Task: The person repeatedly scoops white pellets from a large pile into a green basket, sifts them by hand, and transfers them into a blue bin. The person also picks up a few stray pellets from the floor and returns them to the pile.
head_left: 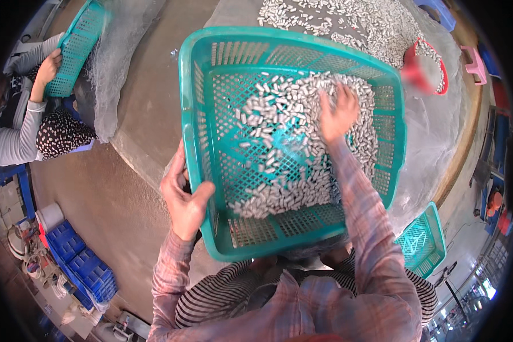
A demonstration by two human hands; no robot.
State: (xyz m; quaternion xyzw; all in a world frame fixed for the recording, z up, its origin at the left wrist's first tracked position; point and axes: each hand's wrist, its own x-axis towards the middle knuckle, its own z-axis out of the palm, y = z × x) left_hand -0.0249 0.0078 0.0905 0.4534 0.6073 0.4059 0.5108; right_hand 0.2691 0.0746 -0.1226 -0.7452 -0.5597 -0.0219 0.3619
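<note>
A large green plastic basket (293, 251) with slotted walls is tilted in front of me, above my lap. My left hand (185, 199) grips its left rim, the thumb on the near face and the fingers behind the wall. Many small greyish-white cylindrical pieces (279, 196) lie inside, thickest along the right and near sides; their kind is not clear. Over the pieces at the far right of the basket is my right hand (339, 111), slightly blurred, its fingers spread and touching the pile. Bare mesh shows at the left of the basket floor.
More such pieces (376, 28) are spread on a translucent sheet (422, 142) beyond the basket. A red bucket (410, 71) stands there, near a pink stool (474, 65). At far left, another person holds a green basket (77, 51). Blue crates (82, 259) sit lower left; a second green basket (430, 239) lies at right.
</note>
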